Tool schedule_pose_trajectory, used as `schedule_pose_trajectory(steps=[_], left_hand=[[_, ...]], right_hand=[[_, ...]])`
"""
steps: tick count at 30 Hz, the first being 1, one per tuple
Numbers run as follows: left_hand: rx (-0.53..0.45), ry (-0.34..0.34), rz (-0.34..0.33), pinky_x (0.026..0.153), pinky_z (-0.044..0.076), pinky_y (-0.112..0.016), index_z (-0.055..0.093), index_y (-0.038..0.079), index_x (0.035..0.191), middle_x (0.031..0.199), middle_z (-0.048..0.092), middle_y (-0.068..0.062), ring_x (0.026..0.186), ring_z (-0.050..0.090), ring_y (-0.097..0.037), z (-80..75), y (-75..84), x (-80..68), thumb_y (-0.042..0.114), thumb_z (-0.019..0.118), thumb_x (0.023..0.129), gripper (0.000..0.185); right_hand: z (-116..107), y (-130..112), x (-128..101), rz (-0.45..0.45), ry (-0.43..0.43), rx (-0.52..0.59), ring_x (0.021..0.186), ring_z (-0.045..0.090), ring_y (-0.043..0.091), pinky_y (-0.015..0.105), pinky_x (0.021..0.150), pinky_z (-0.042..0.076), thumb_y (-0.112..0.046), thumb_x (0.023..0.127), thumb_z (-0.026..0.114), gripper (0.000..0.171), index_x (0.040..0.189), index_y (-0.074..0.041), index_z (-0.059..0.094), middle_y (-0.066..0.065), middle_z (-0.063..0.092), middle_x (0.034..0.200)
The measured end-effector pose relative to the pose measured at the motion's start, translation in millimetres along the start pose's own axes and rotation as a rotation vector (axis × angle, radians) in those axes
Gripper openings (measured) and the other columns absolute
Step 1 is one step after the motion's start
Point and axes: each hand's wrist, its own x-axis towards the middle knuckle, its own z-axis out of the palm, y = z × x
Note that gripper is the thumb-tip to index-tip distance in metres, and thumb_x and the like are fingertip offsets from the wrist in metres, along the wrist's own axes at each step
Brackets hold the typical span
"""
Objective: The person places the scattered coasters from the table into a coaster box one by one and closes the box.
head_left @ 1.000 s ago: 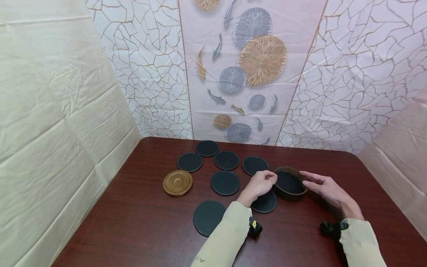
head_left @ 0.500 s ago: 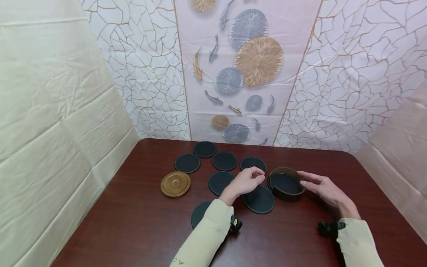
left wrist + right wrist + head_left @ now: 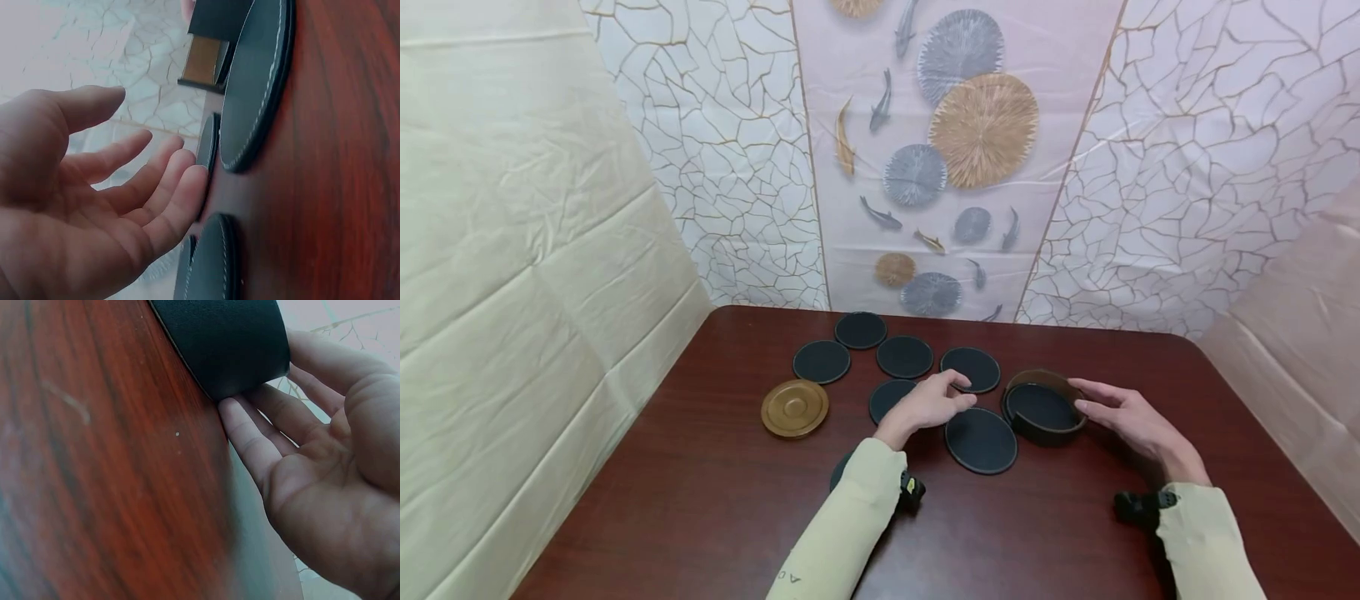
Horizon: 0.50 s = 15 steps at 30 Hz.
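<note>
My right hand (image 3: 1138,425) rests its fairly straight fingers and thumb on the right outer wall of a round coaster holder (image 3: 1051,433). The holder is black outside and brown inside, with a gap in its left wall. A black coaster (image 3: 1040,407) lies inside. In the right wrist view, the fingertips (image 3: 234,412) touch the holder's wall (image 3: 225,344) low at the tabletop. My left hand (image 3: 928,402) hovers with loosely bent fingers, holding nothing. Near it lie a black coaster (image 3: 981,442) and another coaster (image 3: 973,369). White stitching shows on a coaster (image 3: 250,94) in the left wrist view.
More black coasters lie flat, including a back coaster (image 3: 861,330), a middle coaster (image 3: 905,357) and a left coaster (image 3: 822,362). A brown ringed disc (image 3: 795,409) sits at the left of the reddish wooden table (image 3: 685,500). My left forearm partly covers a front coaster (image 3: 839,472).
My left hand has moved left, from the holder's left rim to above the coasters, and its fingers have spread. My right hand stays at the holder's right wall.
</note>
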Motion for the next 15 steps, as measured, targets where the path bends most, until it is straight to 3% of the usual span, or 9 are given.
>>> schedule_pose_trajectory(steps=[9, 15], left_hand=[[0.126, 0.040, -0.044, 0.080, 0.049, -0.033, 0.055, 0.019, 0.132, 0.103, 0.063, 0.001, 0.087, 0.059, -0.011, -1.9, -6.5, -1.2, 0.039, 0.065, 0.094, 0.044], [0.317, 0.064, -0.043, 0.085, 0.050, -0.033, 0.053, 0.019, 0.135, 0.121, 0.060, -0.004, 0.104, 0.059, -0.016, 6.6, -1.4, -0.9, 0.037, 0.063, 0.096, 0.045]], right_hand=[[1.6, 0.5, -0.2, 0.006, -0.004, 0.028, 0.111, 0.050, -0.008, 0.017, 0.087, 0.051, -0.045, 0.093, 0.064, 0.070, 0.151, -0.014, 0.038, 0.020, 0.037, 0.154], [1.5, 1.1, 1.4, -0.009, -0.003, 0.057, 0.106, 0.052, -0.012, 0.017, 0.086, 0.052, -0.041, 0.094, 0.064, 0.068, 0.151, -0.012, 0.038, 0.022, 0.035, 0.155]])
